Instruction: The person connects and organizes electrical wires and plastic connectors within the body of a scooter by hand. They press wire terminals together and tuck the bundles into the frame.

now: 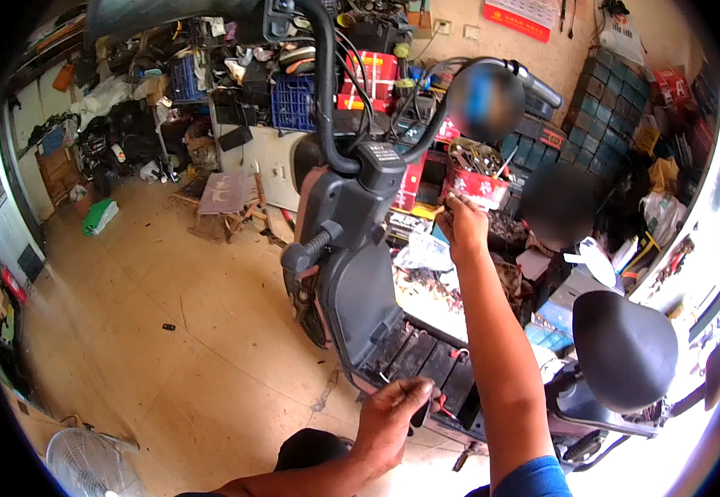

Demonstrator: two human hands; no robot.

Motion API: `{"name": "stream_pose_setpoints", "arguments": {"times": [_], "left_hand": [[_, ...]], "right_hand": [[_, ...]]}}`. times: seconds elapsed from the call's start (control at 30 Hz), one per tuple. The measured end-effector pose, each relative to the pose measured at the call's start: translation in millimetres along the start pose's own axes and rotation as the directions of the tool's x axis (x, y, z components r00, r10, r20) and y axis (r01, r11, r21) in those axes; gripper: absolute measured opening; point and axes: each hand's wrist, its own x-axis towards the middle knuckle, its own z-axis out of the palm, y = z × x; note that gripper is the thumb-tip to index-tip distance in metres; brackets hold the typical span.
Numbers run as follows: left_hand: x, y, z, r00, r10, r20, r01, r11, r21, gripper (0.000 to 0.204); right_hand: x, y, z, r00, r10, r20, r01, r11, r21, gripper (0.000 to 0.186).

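An electric scooter (pixel 358 282) stands in front of me, its handlebar (pixel 324 91) at the top and its black seat (pixel 625 352) at the right. Several dark batteries (pixel 416 358) lie in a row in its floor area, with red wire ends (pixel 441 404) beside them. My left hand (pixel 389 421) is closed in a pinch at the near side of the batteries; a dark piece shows under its fingers, too unclear to name. My right hand (pixel 464 222) is raised beyond the scooter's floor, near a red box of tools (pixel 478 186). Its fingers are closed, and what they hold, if anything, is hidden.
Stacked battery blocks (pixel 596 112) rise along the back wall. Blue crates (pixel 292 103) and cluttered shelves fill the back. A low wooden stool (pixel 223 193) stands on the tan floor at left, and a fan (pixel 91 464) at lower left. A round mirror (pixel 486 101) juts from the handlebar.
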Motion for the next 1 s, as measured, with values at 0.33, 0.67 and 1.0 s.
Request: {"name": "stream_pose_setpoints", "arguments": {"times": [0.33,0.67,1.0], "left_hand": [[6,-2,9,0.991,0.102,0.082,-0.102,0.995,-0.004,0.021],[-31,-36,24,0.898,-0.004,0.44,-0.041,0.995,0.094,0.021],[-49,-60,20,0.834,-0.004,0.552,-0.199,0.931,0.307,0.017]], "right_hand": [[-262,-78,-120,0.901,0.175,0.396,-0.139,0.983,-0.118,0.025],[-393,-110,-173,0.958,0.187,0.217,-0.138,0.965,-0.223,0.019],[-452,-107,-179,0.994,0.042,0.096,-0.004,0.928,-0.373,0.02]]}}
